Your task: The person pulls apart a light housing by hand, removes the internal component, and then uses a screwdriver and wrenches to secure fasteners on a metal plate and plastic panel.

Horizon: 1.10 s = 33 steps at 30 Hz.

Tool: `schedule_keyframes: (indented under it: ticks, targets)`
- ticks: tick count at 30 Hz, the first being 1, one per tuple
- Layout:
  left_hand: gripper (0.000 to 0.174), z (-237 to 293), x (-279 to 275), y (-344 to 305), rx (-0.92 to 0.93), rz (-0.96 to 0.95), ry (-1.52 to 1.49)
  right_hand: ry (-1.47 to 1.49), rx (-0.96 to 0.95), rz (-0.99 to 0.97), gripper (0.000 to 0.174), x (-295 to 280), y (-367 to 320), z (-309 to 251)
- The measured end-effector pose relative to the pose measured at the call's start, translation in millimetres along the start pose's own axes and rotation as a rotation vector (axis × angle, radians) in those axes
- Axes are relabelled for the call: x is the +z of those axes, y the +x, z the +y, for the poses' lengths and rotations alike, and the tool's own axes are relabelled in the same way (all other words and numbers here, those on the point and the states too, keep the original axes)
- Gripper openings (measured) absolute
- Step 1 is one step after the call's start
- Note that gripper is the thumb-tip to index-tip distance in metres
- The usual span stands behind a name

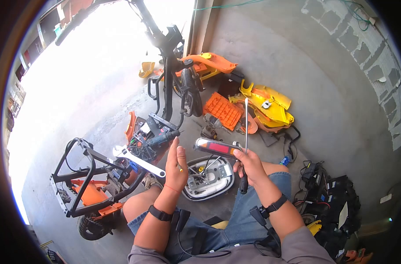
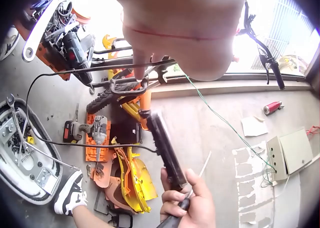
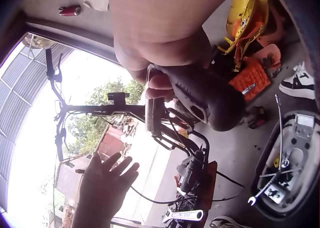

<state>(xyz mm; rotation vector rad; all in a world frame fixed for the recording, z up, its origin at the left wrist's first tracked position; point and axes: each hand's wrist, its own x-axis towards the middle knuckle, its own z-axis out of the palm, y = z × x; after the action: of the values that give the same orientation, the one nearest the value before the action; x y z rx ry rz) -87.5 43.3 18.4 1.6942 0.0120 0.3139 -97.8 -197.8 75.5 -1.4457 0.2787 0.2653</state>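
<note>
My right hand [image 1: 253,168] grips a long screwdriver [image 1: 244,181] by its black handle, shaft pointing up. The same hand holds a tail light [image 1: 216,147] with a red and amber lens, its dark back showing in the left wrist view. A thin black cable [image 2: 92,142] runs in a loop from the light toward my left hand [image 1: 176,169]. The left hand is raised with straight fingers, spread in the right wrist view; a small yellow tip [image 1: 180,169] shows at it. Beyond it, an adjustable wrench [image 1: 141,163] lies over the scooter's tool-filled middle.
A stripped scooter frame [image 1: 89,169] stands ahead and left. An upturned seat [image 1: 208,193] with spanners in it lies between my legs. Orange and yellow panels [image 1: 271,108], a cordless impact driver [image 2: 100,130] and a drill [image 1: 158,141] are around; black parts [image 1: 337,202] are at right.
</note>
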Motion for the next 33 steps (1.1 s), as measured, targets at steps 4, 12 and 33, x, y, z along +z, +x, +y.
schedule_keyframes:
  ticks: [4,12,33]
  targets:
    - [0.054,-20.2,-15.7,17.7,-0.111,0.031,0.046,-0.082,0.129,0.281,0.03,-27.1,48.2,54.0]
    - [0.066,-3.5,-21.9,24.0,-0.217,-0.001,0.002,-0.177,0.467,0.486,0.028,-43.7,88.5,177.9]
    - [0.058,13.1,20.1,44.5,-0.769,-0.437,-0.092,-0.891,0.609,0.375,0.04,-83.5,86.0,323.9]
